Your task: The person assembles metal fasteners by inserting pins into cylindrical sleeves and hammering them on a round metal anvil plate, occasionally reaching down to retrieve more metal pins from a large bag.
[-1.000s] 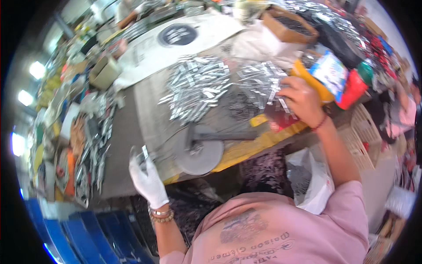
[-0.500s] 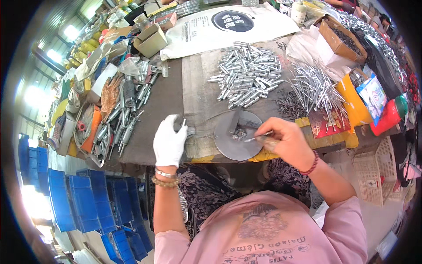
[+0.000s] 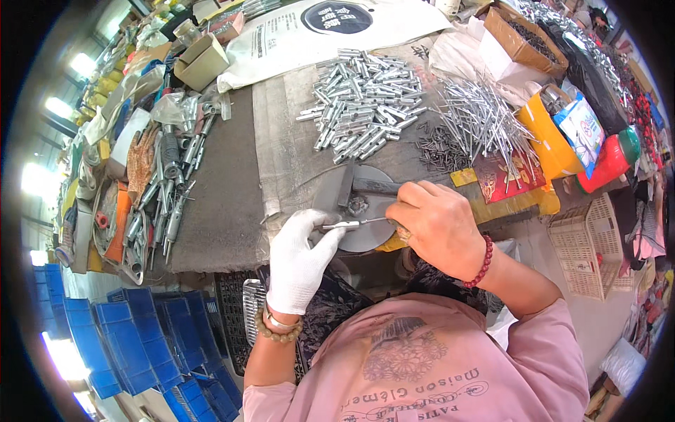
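My left hand [image 3: 299,264], in a white glove, pinches a short silver metal tube [image 3: 343,226] between thumb and fingers. My bare right hand [image 3: 443,225] grips a thin metal rod [image 3: 375,220], whose tip meets the tube's right end; whether it is inside I cannot tell. Both are held above the front of a round grey metal plate [image 3: 365,241]. On that plate rests a hammer with a dark head [image 3: 346,186], its handle [image 3: 375,186] running right behind my right fingers. Beside the hammer head is a small shiny metal piece [image 3: 358,206].
A heap of silver tubes [image 3: 365,98] lies beyond the plate. To its right are long thin rods [image 3: 485,119] and small dark pins [image 3: 443,149]. Assembled metal parts [image 3: 167,190] pile up at the left. Blue bins [image 3: 133,330] stand below the table, and a red bottle [image 3: 610,163] at the right.
My left hand has moved right and closer to the plate, bringing the tube to the rod in my right hand. The whole view has shifted slightly.
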`<action>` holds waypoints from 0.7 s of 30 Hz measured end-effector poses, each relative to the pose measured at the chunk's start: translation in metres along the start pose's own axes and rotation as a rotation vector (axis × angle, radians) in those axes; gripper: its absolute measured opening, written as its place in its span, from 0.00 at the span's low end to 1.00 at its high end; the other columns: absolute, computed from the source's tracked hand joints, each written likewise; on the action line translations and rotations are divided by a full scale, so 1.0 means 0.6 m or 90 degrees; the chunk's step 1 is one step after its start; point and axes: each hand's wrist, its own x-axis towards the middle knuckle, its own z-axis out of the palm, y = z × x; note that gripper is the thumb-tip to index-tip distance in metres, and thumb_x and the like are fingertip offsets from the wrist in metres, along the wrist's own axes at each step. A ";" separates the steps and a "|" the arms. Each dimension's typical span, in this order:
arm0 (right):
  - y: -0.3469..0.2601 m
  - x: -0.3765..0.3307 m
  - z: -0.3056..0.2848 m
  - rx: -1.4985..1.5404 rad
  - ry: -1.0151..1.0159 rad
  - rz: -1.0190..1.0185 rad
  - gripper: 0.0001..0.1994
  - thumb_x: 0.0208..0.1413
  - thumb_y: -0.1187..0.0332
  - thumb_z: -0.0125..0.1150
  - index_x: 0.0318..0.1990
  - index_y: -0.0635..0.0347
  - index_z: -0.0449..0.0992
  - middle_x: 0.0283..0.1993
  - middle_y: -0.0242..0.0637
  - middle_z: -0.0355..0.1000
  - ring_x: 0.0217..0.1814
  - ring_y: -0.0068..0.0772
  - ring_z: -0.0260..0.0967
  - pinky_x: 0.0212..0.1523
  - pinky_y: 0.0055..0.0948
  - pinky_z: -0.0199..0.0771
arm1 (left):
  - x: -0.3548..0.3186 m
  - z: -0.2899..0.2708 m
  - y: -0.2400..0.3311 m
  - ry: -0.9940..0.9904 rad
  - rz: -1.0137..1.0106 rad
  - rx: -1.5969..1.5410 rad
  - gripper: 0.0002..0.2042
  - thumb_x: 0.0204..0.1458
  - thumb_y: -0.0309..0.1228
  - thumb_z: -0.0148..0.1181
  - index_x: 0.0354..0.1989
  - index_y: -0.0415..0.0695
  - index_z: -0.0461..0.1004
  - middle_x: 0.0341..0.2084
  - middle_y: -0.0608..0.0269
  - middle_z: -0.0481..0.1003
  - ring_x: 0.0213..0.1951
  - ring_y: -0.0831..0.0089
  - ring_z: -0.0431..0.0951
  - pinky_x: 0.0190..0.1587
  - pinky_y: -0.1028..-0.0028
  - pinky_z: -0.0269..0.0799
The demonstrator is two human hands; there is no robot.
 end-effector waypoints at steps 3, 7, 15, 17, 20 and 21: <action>0.002 -0.006 0.006 0.003 -0.019 -0.014 0.04 0.48 0.74 0.66 0.32 0.54 0.79 0.37 0.34 0.70 0.43 0.40 0.74 0.45 0.39 0.77 | -0.002 -0.003 -0.004 0.023 0.131 0.137 0.09 0.54 0.22 0.71 0.43 0.38 0.83 0.35 0.61 0.79 0.37 0.71 0.79 0.42 0.71 0.74; 0.006 -0.009 0.013 0.039 0.006 -0.035 0.06 0.48 0.74 0.66 0.35 0.54 0.81 0.37 0.32 0.70 0.42 0.38 0.73 0.44 0.39 0.76 | 0.003 0.002 0.008 0.046 0.222 0.281 0.11 0.51 0.24 0.72 0.42 0.39 0.84 0.35 0.57 0.79 0.41 0.60 0.78 0.47 0.65 0.74; 0.010 -0.008 0.015 0.023 0.014 -0.053 0.11 0.43 0.73 0.70 0.37 0.52 0.84 0.36 0.30 0.72 0.40 0.36 0.75 0.42 0.36 0.76 | 0.011 0.004 0.001 0.030 0.231 0.277 0.08 0.51 0.24 0.72 0.39 0.41 0.84 0.34 0.56 0.79 0.42 0.57 0.79 0.48 0.64 0.74; 0.013 -0.006 0.018 0.009 0.022 -0.064 0.09 0.43 0.73 0.70 0.36 0.52 0.83 0.36 0.29 0.72 0.39 0.36 0.74 0.42 0.36 0.75 | 0.010 0.001 -0.003 0.011 0.235 0.283 0.07 0.52 0.26 0.71 0.39 0.43 0.84 0.34 0.56 0.79 0.42 0.56 0.78 0.47 0.62 0.75; 0.012 -0.001 0.018 0.029 0.039 -0.071 0.09 0.43 0.72 0.70 0.35 0.52 0.83 0.36 0.29 0.72 0.40 0.36 0.74 0.42 0.37 0.75 | 0.008 0.000 -0.009 0.018 0.244 0.273 0.07 0.52 0.26 0.72 0.39 0.43 0.84 0.35 0.56 0.79 0.42 0.56 0.79 0.47 0.62 0.75; 0.013 0.000 0.019 0.028 0.039 -0.070 0.09 0.43 0.72 0.70 0.35 0.52 0.83 0.36 0.29 0.72 0.40 0.36 0.74 0.42 0.37 0.75 | 0.007 0.001 -0.009 0.017 0.244 0.273 0.07 0.52 0.26 0.72 0.39 0.43 0.84 0.35 0.56 0.79 0.42 0.56 0.79 0.47 0.62 0.75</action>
